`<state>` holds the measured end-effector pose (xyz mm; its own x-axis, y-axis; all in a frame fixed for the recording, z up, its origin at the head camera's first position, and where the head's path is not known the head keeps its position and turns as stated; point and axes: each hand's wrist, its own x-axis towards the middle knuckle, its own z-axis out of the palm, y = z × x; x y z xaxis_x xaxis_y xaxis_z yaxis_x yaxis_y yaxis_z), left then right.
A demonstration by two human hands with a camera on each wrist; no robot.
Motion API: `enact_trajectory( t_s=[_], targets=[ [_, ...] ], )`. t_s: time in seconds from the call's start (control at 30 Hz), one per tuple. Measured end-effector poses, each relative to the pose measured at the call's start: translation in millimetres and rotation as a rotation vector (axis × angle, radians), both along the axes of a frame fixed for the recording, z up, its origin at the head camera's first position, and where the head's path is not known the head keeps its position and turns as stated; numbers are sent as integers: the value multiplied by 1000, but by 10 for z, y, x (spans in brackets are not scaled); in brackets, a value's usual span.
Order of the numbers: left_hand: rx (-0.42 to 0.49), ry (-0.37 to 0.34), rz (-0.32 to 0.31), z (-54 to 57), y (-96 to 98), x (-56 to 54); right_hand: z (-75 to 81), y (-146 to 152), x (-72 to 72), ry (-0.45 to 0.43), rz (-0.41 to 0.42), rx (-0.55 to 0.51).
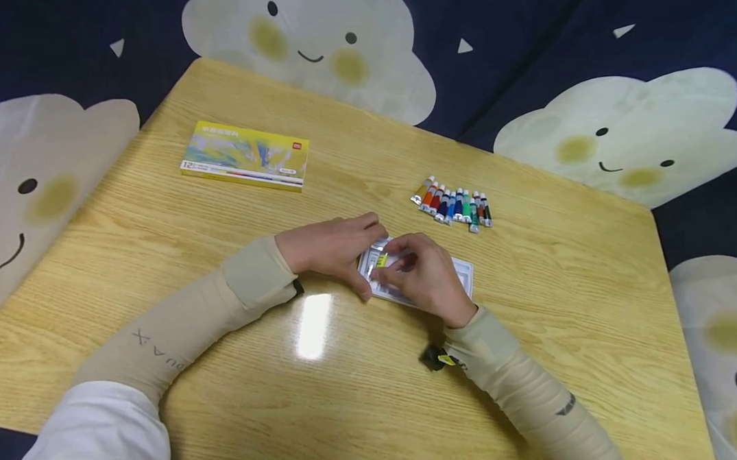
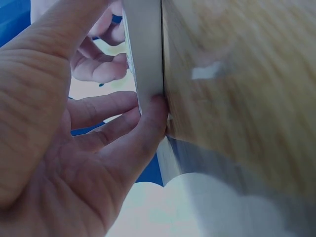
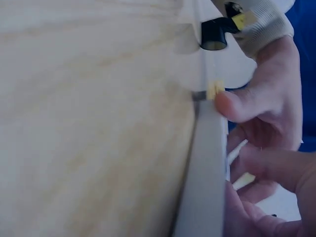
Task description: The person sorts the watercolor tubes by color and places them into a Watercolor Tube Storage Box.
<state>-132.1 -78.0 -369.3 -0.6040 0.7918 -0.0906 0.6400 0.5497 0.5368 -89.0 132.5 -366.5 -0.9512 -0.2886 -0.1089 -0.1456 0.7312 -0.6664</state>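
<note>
In the head view my left hand (image 1: 337,246) grips the left end of a shallow white tray (image 1: 463,270), thumb at the near side and fingers at the far side. The left wrist view has that thumb pressed on the side wall of the tray (image 2: 144,49). My right hand (image 1: 425,273) is over the tray, its thumb and index finger pinching a small paint tube with a yellow label (image 1: 381,260) at the tray's left end. The right hand's fingers hide much of the tray's inside.
Beyond the tray lies a row of several small paint tubes (image 1: 450,205) in different colours. A flat yellow paint box (image 1: 245,157) lies at the back left of the wooden table (image 1: 213,388). Dark cloth with cloud faces (image 1: 315,42) surrounds the table.
</note>
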Motion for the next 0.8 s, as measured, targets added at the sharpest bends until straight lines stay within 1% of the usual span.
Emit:
enact_trajectory(
  t_s=[0.1,0.17,0.23,0.37,0.43,0.8],
  targets=[
    [-9,-4,-2,10,0,-3,29,27,-28,9,-2,-10],
    [-16,-2,-5,14,-3,-5,47,42,-44,29,16,-14],
    [-18,-1,-6,17,-7,-7,64,43,-51,61,65,3],
    [-12,-1,-5,14,-14,-6,68,13,-42,131,192,66],
    [-5,-4,-3,13,-16,-2,53,-8,-35,145,226,89],
    [1,-15,-5,10,1,0,-27,-31,-34,144,220,102]
  ],
)
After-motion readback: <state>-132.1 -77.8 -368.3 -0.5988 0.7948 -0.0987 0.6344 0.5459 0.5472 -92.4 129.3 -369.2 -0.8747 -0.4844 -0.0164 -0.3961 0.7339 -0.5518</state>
